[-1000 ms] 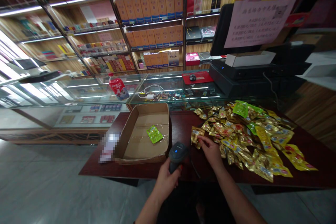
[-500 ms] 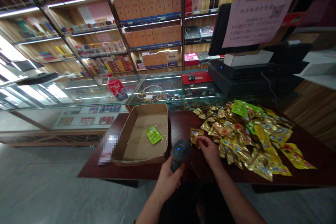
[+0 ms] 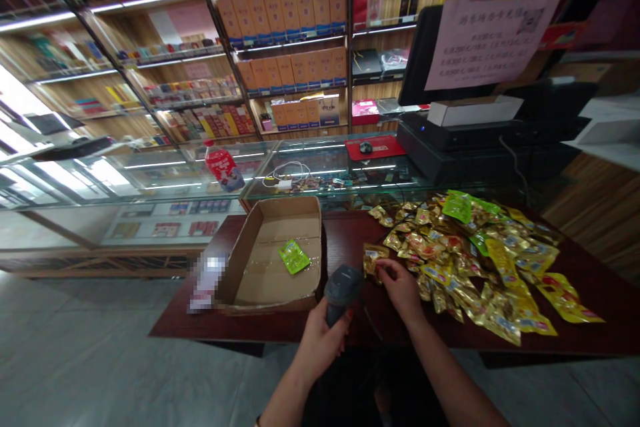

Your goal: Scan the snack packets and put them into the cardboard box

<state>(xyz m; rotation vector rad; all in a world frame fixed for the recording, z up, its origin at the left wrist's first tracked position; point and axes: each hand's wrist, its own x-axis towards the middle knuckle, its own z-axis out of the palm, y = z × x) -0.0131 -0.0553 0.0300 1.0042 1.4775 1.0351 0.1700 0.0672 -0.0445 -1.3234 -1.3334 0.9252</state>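
My left hand [image 3: 320,341] is wrapped round the grip of a dark barcode scanner [image 3: 345,285], its head pointing forward over the table's front edge. To the right of it, my right hand [image 3: 401,287] pinches the edge of a small gold snack packet [image 3: 373,259] at the near left side of a pile of gold and yellow snack packets [image 3: 460,260]. A few green packets [image 3: 457,207] lie among them. Left of the scanner is an open cardboard box [image 3: 254,283] with one green packet [image 3: 294,257] inside.
The dark red table [image 3: 345,233] carries all this. Behind it stands a glass counter [image 3: 310,153] with a red-labelled bottle [image 3: 223,165], a white cable [image 3: 286,177], a mouse [image 3: 366,147] and a monitor [image 3: 423,53]. A blurred-out item [image 3: 207,283] lies left of the box.
The blue light on top of the scanner has gone out. Both hands stay in nearly the same place, and the packets have not visibly moved.
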